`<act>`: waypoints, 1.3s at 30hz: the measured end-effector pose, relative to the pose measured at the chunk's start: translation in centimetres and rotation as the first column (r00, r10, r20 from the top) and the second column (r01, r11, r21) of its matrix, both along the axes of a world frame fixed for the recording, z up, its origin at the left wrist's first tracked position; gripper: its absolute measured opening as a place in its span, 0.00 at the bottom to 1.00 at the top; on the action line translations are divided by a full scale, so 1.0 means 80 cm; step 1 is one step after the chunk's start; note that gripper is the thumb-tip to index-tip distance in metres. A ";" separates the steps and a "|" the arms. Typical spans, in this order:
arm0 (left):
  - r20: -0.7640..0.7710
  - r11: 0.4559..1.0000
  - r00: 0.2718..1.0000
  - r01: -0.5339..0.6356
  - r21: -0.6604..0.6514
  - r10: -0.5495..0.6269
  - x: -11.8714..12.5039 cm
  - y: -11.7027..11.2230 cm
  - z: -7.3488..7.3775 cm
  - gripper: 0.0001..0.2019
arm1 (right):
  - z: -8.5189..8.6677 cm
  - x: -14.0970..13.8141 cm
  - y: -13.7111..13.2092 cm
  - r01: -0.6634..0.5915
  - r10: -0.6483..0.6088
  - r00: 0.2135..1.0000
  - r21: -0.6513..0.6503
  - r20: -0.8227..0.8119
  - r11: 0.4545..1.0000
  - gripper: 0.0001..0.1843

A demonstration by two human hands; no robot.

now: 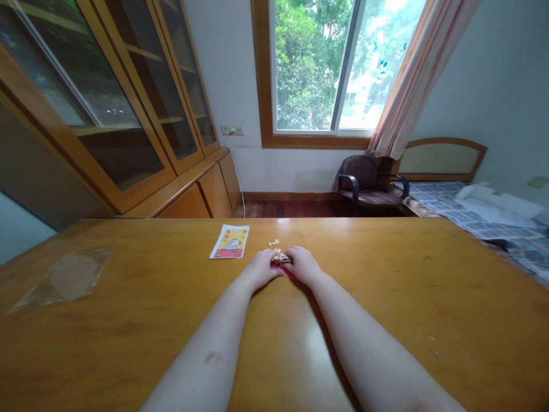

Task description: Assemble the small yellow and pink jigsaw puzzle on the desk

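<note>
Both my hands meet at the middle of the wooden table (386,274). My left hand (261,267) and my right hand (301,263) have their fingers closed around a small cluster of jigsaw puzzle pieces (281,258) with a red part underneath. A single loose pale puzzle piece (274,242) lies just beyond the hands. A picture card (230,241) with a cartoon dog on a yellow and red ground lies flat to the left of the hands.
A clear plastic bag (64,277) lies on the table's left side. Glass-door wooden cabinets (128,114) line the left wall. Beyond the table are a window (334,63), a dark office chair (369,183) and a bed (493,223) at the right.
</note>
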State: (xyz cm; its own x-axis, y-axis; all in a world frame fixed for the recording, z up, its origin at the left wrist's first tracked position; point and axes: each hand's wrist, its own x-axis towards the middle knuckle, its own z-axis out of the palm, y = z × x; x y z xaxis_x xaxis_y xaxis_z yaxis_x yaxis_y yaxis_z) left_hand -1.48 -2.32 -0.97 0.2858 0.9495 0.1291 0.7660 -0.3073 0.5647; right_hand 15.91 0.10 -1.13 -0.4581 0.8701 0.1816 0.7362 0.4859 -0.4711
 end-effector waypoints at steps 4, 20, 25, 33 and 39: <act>0.047 0.999 0.998 -0.043 0.000 0.042 0.000 0.003 -0.001 0.07 | 0.001 -0.001 0.000 -0.008 0.008 0.998 0.004 -0.055 1.000 0.04; 0.174 0.970 0.961 -0.231 0.074 0.216 -0.002 0.001 0.013 0.12 | -0.008 0.004 0.006 0.037 -0.057 0.922 -0.060 -0.382 0.998 0.26; 0.244 0.986 0.960 -0.157 0.052 0.140 0.002 0.000 0.007 0.14 | -0.010 0.002 0.007 0.021 -0.035 0.908 -0.038 -0.418 0.999 0.25; 0.335 0.998 0.940 -0.070 -0.005 0.068 0.008 0.001 0.001 0.17 | -0.009 -0.002 0.003 0.000 -0.037 0.911 -0.089 -0.410 0.996 0.20; 0.337 0.994 0.935 -0.113 0.001 0.106 0.006 0.004 -0.005 0.19 | -0.008 -0.001 0.002 -0.020 -0.010 0.921 -0.073 -0.388 0.997 0.21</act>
State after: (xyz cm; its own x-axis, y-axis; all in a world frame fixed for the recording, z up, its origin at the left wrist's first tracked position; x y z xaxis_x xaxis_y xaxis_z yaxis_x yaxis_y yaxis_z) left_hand -1.02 -1.99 -1.35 0.1167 0.9688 0.2186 0.5621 -0.2459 0.7897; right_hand 15.82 0.26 -1.78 -0.3692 0.8857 0.2814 0.4859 0.4420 -0.7540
